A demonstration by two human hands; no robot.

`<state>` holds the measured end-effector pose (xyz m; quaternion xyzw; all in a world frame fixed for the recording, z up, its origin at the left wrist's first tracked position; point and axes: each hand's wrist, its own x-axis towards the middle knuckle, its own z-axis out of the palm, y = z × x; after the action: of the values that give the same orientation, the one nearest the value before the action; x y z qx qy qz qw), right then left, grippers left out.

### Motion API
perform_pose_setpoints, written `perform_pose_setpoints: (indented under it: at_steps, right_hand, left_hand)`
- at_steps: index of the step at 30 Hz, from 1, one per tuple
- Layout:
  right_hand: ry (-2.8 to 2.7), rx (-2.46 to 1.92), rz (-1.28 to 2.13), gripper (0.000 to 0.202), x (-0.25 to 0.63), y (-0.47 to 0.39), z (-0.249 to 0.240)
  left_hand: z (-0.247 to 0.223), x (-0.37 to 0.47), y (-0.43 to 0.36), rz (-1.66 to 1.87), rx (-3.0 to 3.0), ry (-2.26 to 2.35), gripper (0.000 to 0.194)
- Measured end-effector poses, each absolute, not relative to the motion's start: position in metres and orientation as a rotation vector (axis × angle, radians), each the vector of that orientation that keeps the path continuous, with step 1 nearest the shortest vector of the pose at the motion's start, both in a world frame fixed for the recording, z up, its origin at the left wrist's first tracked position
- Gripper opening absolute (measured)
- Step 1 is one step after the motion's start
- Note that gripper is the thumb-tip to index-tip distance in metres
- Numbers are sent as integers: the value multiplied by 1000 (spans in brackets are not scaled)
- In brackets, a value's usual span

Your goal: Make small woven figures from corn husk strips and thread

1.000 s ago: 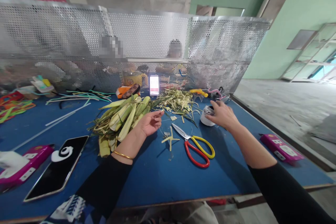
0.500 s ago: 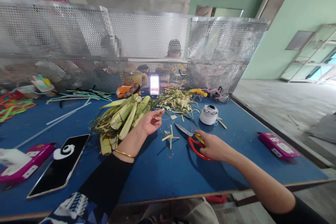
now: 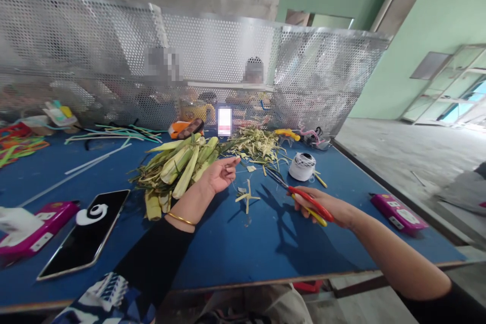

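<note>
My right hand [image 3: 315, 204] is closed round the red and yellow handles of a pair of scissors [image 3: 309, 202], held above the table with the blades pointing away to the left. My left hand [image 3: 222, 174] pinches thumb and fingers together; a fine pale thread, hard to make out, runs near its fingertips. Below and right of those fingertips is a small star-shaped piece of pale husk strips [image 3: 248, 196]; whether it hangs or lies on the table I cannot tell. Beside my left hand lies a bundle of corn husks [image 3: 178, 164]. A white thread ball [image 3: 302, 167] stands beyond the scissors.
Husk scraps [image 3: 256, 143] are piled at the back, by a lit phone screen [image 3: 225, 121] and a perforated metal screen [image 3: 212, 45]. A dark phone [image 3: 85, 235] and a purple wipes pack [image 3: 41, 225] lie left. Another purple pack [image 3: 398, 211] is at right.
My right hand has picked the scissors up off the table and turned them over in its grip. My left hand keeps its pinch almost in place.
</note>
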<state>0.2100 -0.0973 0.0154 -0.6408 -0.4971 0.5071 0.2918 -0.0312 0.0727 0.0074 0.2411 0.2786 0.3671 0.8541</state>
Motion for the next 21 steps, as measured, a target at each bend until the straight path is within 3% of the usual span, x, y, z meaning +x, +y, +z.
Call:
perform_pose_setpoints:
  at_steps: [9, 15, 21]
  right_hand:
    - [-1310, -1860, 1175, 46, 201, -60, 9]
    - [-2049, -2198, 316, 36, 202, -68, -4]
    - [-2236, -2409, -63, 34, 184, -91, 1]
  left_hand:
    - [5, -28, 71, 765, 554, 619, 9]
    - [2, -27, 73, 750, 689, 716, 11]
    - [0, -28, 72, 810, 893, 782, 10]
